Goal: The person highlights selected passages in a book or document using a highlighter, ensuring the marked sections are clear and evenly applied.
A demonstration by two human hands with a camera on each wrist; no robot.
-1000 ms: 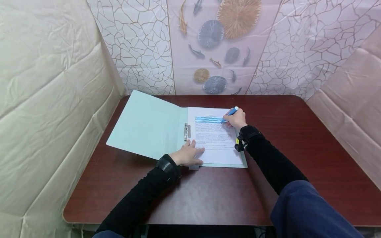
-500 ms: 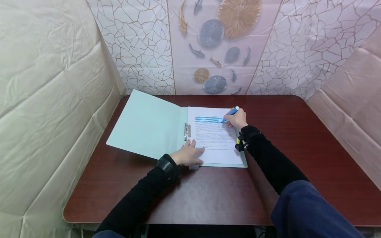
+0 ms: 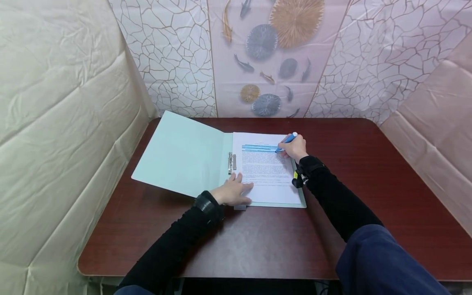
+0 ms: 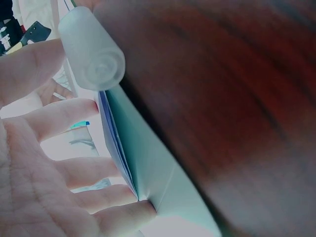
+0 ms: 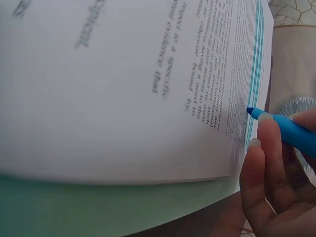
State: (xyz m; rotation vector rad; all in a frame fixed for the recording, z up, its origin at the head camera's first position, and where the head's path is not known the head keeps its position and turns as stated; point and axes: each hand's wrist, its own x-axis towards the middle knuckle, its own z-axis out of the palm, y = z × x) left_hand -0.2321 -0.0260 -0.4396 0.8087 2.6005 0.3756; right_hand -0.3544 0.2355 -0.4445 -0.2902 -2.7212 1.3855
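Note:
My right hand (image 3: 293,147) pinches a blue marker (image 3: 289,137) with a pale end, slanted over the printed page (image 3: 273,192). In the right wrist view, the marker's dark blue tip (image 5: 250,110) meets the sheet beside several blue stripes (image 5: 257,59) drawn across the text. My left hand (image 3: 233,191) rests with spread fingers on the lower left of the page and the folder's fold. The left wrist view shows its straight fingers (image 4: 84,170) at the edge of the pale green folder (image 4: 163,173), and a whitish translucent cylinder (image 4: 91,49) close by.
The open folder's cover (image 3: 180,151) lies to the left on the dark red-brown table (image 3: 354,164). A metal clip (image 3: 230,163) sits along its fold. A small grey piece (image 3: 240,207) sticks out below the folder. Patterned cloth (image 3: 184,61) hangs behind.
The marker and my right hand have shifted slightly to the right along a text line near the top of the page. My left hand and the folder have stayed in place.

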